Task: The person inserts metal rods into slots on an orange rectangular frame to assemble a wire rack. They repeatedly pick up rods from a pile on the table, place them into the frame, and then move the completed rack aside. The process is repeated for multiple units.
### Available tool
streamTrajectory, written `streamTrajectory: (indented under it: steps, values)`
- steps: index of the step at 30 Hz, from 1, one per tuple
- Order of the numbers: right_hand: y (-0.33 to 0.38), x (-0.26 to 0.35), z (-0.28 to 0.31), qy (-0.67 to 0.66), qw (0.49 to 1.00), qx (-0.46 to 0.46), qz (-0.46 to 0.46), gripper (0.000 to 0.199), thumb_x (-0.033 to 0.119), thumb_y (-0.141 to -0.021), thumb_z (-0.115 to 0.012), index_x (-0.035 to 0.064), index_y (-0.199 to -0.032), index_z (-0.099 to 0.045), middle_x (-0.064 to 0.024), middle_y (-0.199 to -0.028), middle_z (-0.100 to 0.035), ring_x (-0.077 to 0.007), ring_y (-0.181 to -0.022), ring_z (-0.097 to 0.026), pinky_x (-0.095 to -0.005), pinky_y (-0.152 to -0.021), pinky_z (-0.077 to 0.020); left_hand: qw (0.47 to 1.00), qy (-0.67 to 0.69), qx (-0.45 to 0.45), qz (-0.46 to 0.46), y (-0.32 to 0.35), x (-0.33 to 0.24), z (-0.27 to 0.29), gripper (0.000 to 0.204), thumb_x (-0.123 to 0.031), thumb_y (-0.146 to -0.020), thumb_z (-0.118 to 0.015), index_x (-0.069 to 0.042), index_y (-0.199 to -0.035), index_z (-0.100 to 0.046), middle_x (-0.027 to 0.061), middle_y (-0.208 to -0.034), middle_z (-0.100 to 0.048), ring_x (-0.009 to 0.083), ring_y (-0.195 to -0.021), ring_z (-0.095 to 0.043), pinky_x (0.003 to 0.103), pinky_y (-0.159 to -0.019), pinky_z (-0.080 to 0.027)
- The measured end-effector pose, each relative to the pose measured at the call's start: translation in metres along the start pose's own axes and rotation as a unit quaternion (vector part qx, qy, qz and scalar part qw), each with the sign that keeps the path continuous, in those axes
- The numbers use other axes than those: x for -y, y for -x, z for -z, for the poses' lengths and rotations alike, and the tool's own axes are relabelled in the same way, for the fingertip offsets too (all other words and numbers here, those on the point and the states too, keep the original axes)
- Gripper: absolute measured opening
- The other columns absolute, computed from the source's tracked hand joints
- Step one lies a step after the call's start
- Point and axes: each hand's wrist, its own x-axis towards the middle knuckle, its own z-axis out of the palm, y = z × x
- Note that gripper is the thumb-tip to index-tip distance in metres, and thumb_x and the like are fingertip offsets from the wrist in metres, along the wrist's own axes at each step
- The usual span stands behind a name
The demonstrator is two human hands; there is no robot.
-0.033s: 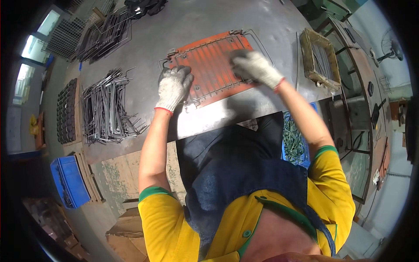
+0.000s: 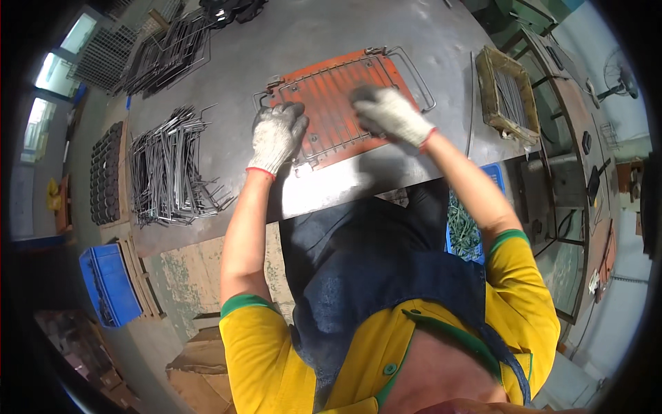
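Cardboard and a blue crate point(image 2: 110, 284) are sitting on the floor nearest the person. Beyond them a grey metal bench point(image 2: 276, 41) is carrying the work. The gloved left hand point(image 2: 276, 134) is lying flat, fingers spread, on the wire rack point(image 2: 414, 65) over the orange plate point(image 2: 331, 96); the right hand point(image 2: 387, 114) is pressing there too, fingers curled, though its grip cannot be told. Bent wire pieces point(image 2: 169, 169) are lying heaped to the left, a wooden tray point(image 2: 486, 86) standing right, windows glowing beyond.

An orange plate point(image 2: 336, 93) lies flat on the grey table, a wire rack point(image 2: 414, 72) laid across it.
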Motion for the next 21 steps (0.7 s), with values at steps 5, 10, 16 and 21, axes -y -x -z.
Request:
streamTrajectory:
  steps: [5, 10, 16, 21]
  values:
    - [-0.035, 0.007, -0.07, 0.115, 0.993, 0.014, -0.031, 0.035, 0.034, -0.093, -0.054, 0.0013, -0.093, -0.066, -0.0194, -0.078, -0.067, -0.0349, -0.073, -0.067, -0.0463, -0.069, -0.0522, 0.998, 0.033, 0.012, 0.06, -0.008, -0.003, -0.001, 0.036, -0.031, -0.093, -0.057, -0.013, -0.122, -0.064, 0.0176, -0.109, -0.068, 0.0382, -0.102, -0.063, 0.049, -0.088, -0.049]
    - [-0.061, -0.005, -0.092, 0.144, 0.988, -0.01, -0.048, 0.036, 0.035, -0.093, -0.056, 0.0008, -0.089, -0.067, -0.0199, -0.075, -0.067, -0.038, -0.073, -0.067, -0.0473, -0.07, -0.0524, 0.999, 0.005, -0.013, 0.036, -0.005, 0.006, -0.013, 0.037, -0.028, -0.093, -0.057, -0.015, -0.127, -0.062, 0.0156, -0.109, -0.067, 0.0369, -0.101, -0.063, 0.048, -0.087, -0.05]
    - [-0.062, -0.007, -0.098, 0.179, 0.984, 0.021, -0.007, 0.036, 0.036, -0.094, -0.054, 0.0027, -0.095, -0.067, -0.0202, -0.081, -0.068, -0.0369, -0.08, -0.068, -0.049, -0.074, -0.054, 0.999, -0.029, 0.034, 0.03, -0.01, -0.001, -0.001, 0.033, -0.027, -0.093, -0.057, -0.02, -0.124, -0.065, 0.0137, -0.107, -0.065, 0.0349, -0.1, -0.063, 0.047, -0.085, -0.052]
    - [-0.04, 0.042, -0.082, 0.259, 0.965, 0.016, 0.027, 0.04, 0.04, -0.099, -0.042, 0.0078, -0.114, -0.061, -0.016, -0.091, -0.068, -0.033, -0.087, -0.069, -0.049, -0.075, -0.0536, 0.998, -0.068, 0.001, 0.002, -0.009, 0.014, -0.017, 0.028, -0.027, -0.092, -0.057, -0.02, -0.116, -0.07, 0.014, -0.105, -0.065, 0.0339, -0.097, -0.064, 0.046, -0.082, -0.053]
